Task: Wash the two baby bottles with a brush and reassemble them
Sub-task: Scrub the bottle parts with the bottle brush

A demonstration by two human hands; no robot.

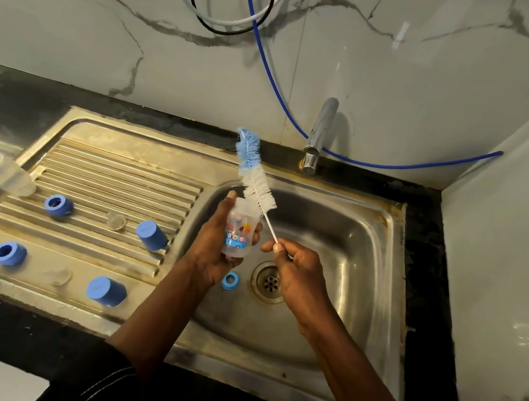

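Gripping printed bottle [238, 230] in left hand [211, 253], fingers curled round it, mouth up, over sink [367, 245] basin. Pinching thin white stem of brush [257, 173] between thumb and fingertips of right hand [298, 270]; bristle head up, outside the bottle, lowest bristles at its rim. Loose ring [230, 280] down in basin beside drain [269, 281]. Left, on drainboard [112, 166]: second bottle [2, 172] on its side, far ring [58, 205], near ring [9, 253], far cap [152, 235], near cap [106, 291], clear teat [116, 220]. Tap [320, 134] at far edge.
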